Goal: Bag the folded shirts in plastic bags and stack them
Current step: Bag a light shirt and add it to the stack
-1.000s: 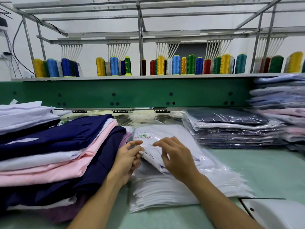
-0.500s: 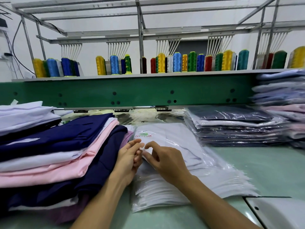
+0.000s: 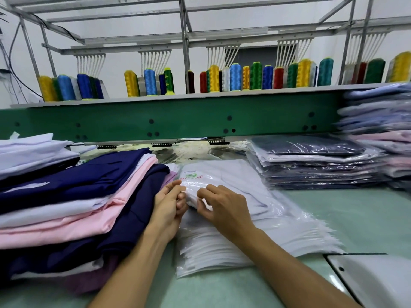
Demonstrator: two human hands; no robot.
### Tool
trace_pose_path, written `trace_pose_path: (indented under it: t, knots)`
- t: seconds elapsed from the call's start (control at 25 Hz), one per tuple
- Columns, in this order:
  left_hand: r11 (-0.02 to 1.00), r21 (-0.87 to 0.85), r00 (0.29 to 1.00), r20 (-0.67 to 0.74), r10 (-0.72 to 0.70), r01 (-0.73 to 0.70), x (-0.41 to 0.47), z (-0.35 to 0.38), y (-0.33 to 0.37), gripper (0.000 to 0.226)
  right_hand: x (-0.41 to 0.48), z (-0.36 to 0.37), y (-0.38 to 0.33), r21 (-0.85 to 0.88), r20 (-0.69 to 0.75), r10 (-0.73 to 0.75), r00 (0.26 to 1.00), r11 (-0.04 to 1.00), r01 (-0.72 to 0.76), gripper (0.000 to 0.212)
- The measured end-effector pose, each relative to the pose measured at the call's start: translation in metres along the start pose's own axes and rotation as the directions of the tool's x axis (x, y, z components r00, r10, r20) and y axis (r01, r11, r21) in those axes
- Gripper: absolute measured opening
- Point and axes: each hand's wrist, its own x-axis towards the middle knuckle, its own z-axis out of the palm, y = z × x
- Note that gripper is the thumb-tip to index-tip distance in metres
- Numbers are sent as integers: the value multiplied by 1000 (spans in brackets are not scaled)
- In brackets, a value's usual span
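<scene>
Can't read the little logo (image 3: 191, 176) on the white shirt (image 3: 235, 181), it's too small and smeary. Right hand (image 3: 224, 207) fingertips disappear under its corner. Whether the left hand (image 3: 169, 207) pinches anything is hidden by its own fingers. Far-right stack (image 3: 382, 134) is blurry and cut off.

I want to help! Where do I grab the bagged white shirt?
Probably its left edge, coming from the left: the bagged white shirt lies flat on the pile of empty bags, and that edge is lifted where the left hand and right hand pinch it.
</scene>
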Motion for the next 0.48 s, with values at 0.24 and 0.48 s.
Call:
trace_pose_path:
  t: [0.24, 0.48]
  knots:
    - [995, -91, 998, -51, 39, -43, -1, 2, 5, 17, -6, -1, 15, 32, 40, 52, 998, 998, -53, 12]
    - [990, -121, 992, -118, 53, -68, 2, 4, 6, 20, -11, -10, 36, 69, 63, 75, 995, 994, -79, 8]
